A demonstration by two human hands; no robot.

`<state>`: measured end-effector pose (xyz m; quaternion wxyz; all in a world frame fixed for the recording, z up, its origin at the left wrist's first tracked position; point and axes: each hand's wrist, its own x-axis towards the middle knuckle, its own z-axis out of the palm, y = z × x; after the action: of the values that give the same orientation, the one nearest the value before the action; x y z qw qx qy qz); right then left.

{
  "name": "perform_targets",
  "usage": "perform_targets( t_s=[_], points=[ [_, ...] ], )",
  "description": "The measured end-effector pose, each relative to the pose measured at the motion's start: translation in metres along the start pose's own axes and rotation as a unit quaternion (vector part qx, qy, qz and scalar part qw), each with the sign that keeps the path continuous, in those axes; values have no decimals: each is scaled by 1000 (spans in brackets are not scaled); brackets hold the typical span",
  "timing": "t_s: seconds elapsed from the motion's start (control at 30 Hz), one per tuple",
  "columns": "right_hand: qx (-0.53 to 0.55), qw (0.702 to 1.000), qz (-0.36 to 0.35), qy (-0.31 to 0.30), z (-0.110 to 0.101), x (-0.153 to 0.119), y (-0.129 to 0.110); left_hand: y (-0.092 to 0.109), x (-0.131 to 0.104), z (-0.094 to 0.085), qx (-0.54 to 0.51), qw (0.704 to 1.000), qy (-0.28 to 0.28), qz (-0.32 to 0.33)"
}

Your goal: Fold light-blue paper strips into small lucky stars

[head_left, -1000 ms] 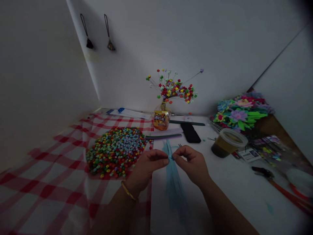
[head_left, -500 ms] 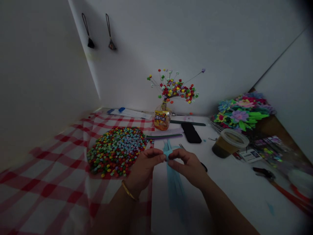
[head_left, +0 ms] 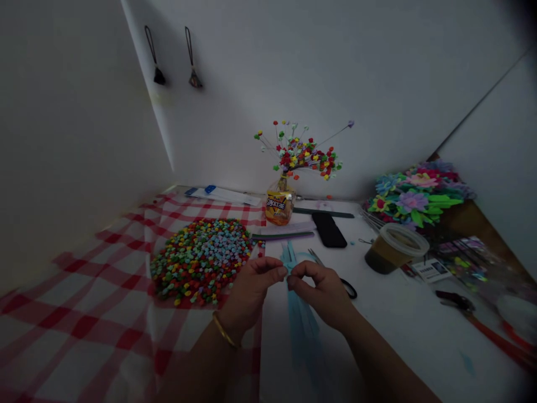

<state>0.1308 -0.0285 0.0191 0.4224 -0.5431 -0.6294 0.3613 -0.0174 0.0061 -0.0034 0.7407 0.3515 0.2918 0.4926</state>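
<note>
My left hand (head_left: 260,280) and my right hand (head_left: 315,284) meet over the white table, fingertips pinched on a small light-blue paper piece (head_left: 289,266). Thumb and index finger of each hand hold it from either side and partly hide it. Beneath them lies a bundle of light-blue paper strips (head_left: 300,319), running toward me. Scissors (head_left: 349,288) with a black handle lie partly behind my right hand. To the left, a heap of small multicoloured folded stars (head_left: 203,260) rests on the red-and-white checked cloth (head_left: 75,288).
Behind my hands stand a bottle (head_left: 279,206) holding star-tipped stems and a black phone (head_left: 329,229). At right are a lidded tub (head_left: 390,252), colourful fuzzy flowers (head_left: 415,193) and pliers (head_left: 457,300).
My fingertips have closed in nearer each other around the blue piece, which shows less. More of the scissors shows beside my right hand. The view has shifted slightly.
</note>
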Motion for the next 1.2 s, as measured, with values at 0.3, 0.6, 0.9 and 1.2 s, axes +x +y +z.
perform_targets(
  t_s=[0.3,0.6,0.9,1.2],
  points=[
    [7,1000,-4,-19,-1,0,1,0,1,1,-13,1000,15,21],
    [101,992,-24,71,4,2,16,-3,1,-2,37,999,-20,33],
    [212,977,4,-9,4,1,6,-3,0,-2,29,998,-44,46],
    [280,958,54,-25,6,3,8,-1,0,0,0,998,-22,61]
  ],
)
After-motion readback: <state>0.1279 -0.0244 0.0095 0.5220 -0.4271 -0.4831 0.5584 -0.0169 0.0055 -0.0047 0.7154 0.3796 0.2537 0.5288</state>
